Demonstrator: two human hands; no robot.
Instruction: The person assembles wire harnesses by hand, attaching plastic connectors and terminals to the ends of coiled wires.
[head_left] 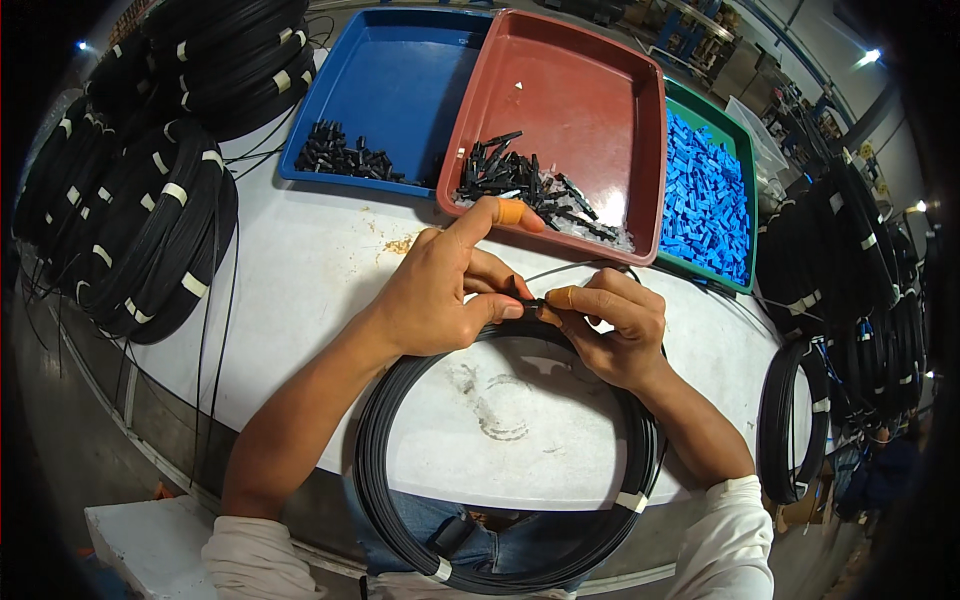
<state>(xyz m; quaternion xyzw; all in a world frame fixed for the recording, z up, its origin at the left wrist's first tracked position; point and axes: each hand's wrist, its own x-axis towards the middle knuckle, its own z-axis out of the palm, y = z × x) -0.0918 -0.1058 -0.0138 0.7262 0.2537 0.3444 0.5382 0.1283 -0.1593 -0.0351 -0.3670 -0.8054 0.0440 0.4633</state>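
Above the far side of a coil of black cable [374,440], both my hands meet at a small black connector [529,306]. My left hand [440,285] pinches it between thumb and fingers, with the taped index finger raised. From the other side, my right hand [618,325] closes thumb and fingertips on the connector's right end; orange tape wraps some of these fingers. A thin cable runs behind my right hand. My fingers hide most of the joint. The coil is banded with white tape and overhangs the table's near edge, above my lap.
Beyond my hands, a red tray [655,150] holds black connector parts and clear pieces. A blue tray [400,60] with small black parts stands left of it, a green tray [752,200] of blue clips right. Stacked cable coils [150,235] flank the white table [290,300].
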